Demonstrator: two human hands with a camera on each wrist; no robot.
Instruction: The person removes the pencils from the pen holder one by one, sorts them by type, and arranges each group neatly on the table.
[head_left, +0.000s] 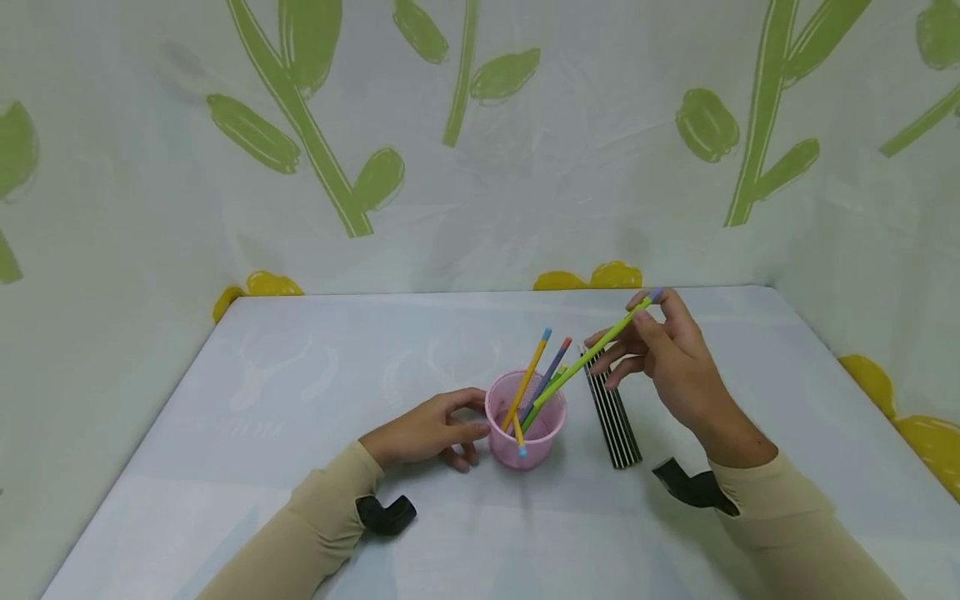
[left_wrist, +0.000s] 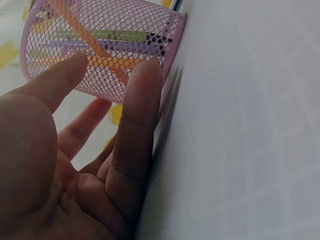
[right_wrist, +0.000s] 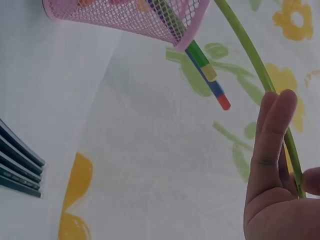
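A pink mesh pencil cup (head_left: 525, 450) stands upright on the table with several coloured pencils inside, among them a yellow pencil (head_left: 531, 371) with a blue end. My left hand (head_left: 435, 427) is at its left side, thumb and fingertips right at the mesh wall, fingers fairly straight in the left wrist view. In my right hand (head_left: 671, 358) a long light-green pencil (head_left: 600, 342) with a purple end is pinched near its top. It slants down to the left, its lower end inside the cup. In the right wrist view this pencil (right_wrist: 250, 47) looks curved.
A row of dark pencils (head_left: 615, 417) lies side by side to the right of the cup, below my right hand. The white table (head_left: 262, 433) meets pale walls (head_left: 585, 192) with green leaf and yellow flower prints. Black straps (head_left: 386, 517) hang at both sleeves.
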